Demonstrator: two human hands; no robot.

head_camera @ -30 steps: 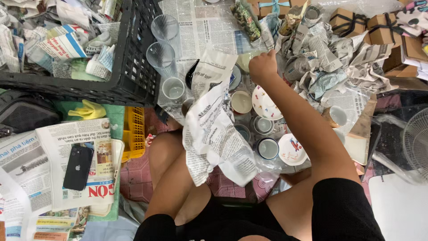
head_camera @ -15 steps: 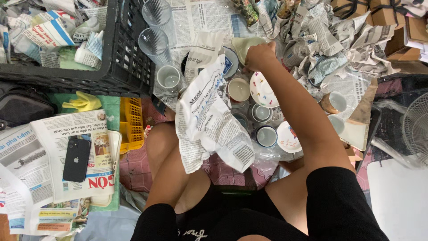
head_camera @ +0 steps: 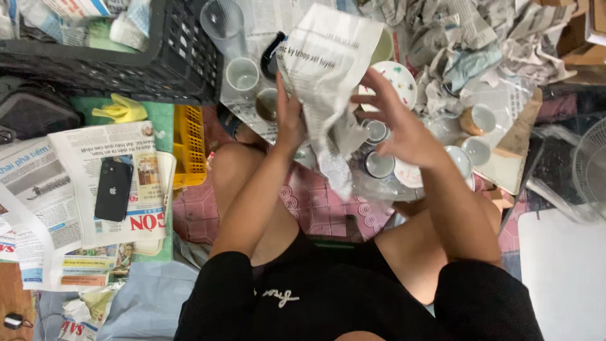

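While the person sits cross-legged on the floor, both hands are up at a crumpled sheet of newspaper (head_camera: pixel 328 82) held above a cluster of crockery. Left hand (head_camera: pixel 290 120) is pressed flat-ish against the left side of the sheet, fingers fairly straight, thumb side hidden behind the paper, so can't really tell how tight the grip is. Right hand (head_camera: pixel 394 123) is on the right side with fingers spread wide and curled loosely, touching the paper's edge rather than clamping it. Whether anything is wrapped inside the sheet, can't tell. Under and just past the paper there are small cups (head_camera: pixel 379 164) on the floor, a white plate with coloured dots (head_camera: pixel 401 79) just right of the sheet, and a few clear glasses (head_camera: pixel 243 72) to its left, next to a black plastic crate (head_camera: pixel 158 63). Heap of scrunched newspaper (head_camera: pixel 480 38) fills the far right corner. Over on the left, a black phone (head_camera: pixel 113 189) lies on flat newspapers (head_camera: pixel 76 183), with a yellow basket (head_camera: pixel 189 145) between those and the person's left knee.
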